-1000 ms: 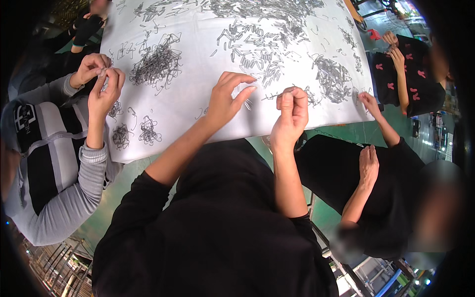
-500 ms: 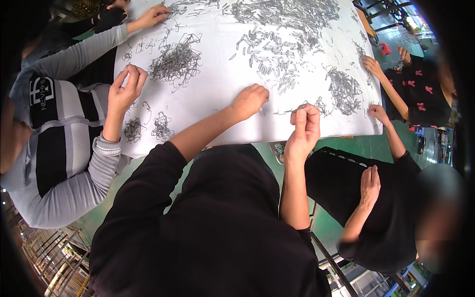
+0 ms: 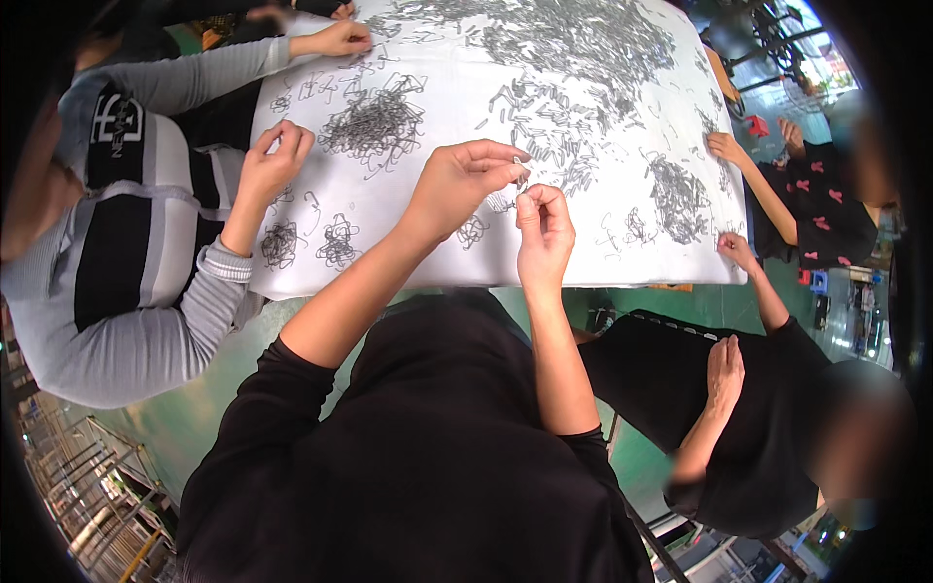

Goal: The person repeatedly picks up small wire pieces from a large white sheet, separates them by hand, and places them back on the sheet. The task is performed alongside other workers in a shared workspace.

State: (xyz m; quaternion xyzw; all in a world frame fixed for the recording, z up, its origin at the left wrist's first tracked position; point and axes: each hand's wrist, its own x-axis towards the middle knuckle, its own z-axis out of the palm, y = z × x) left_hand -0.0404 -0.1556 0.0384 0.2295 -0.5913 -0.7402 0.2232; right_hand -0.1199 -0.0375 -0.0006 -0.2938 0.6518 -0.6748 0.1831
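Note:
My left hand [image 3: 455,189] reaches over the near edge of the white-covered table, its thumb and fingers pinched on a small metal wire piece [image 3: 522,173]. Just below it, my right hand [image 3: 546,225] is closed too, thumb and index fingertip meeting the lower end of the same piece. The exact shape of the piece is partly hidden by the fingers. Beyond my hands lie scattered elongated wire clips [image 3: 549,141]. A small heap of wire pieces [image 3: 472,231] rests beside my left wrist.
The white table cover [image 3: 447,87] carries a tangled pile of wire hooks [image 3: 374,126], a wide spread of clips [image 3: 593,39] and a heap [image 3: 677,199] at right. Co-workers sit close on both sides: a striped sweater [image 3: 146,243] at left, a black garment [image 3: 739,466] at right.
My left hand has risen from the table surface and come to my right hand, with the metal piece now between them. My right hand has shifted left. The view has turned slightly.

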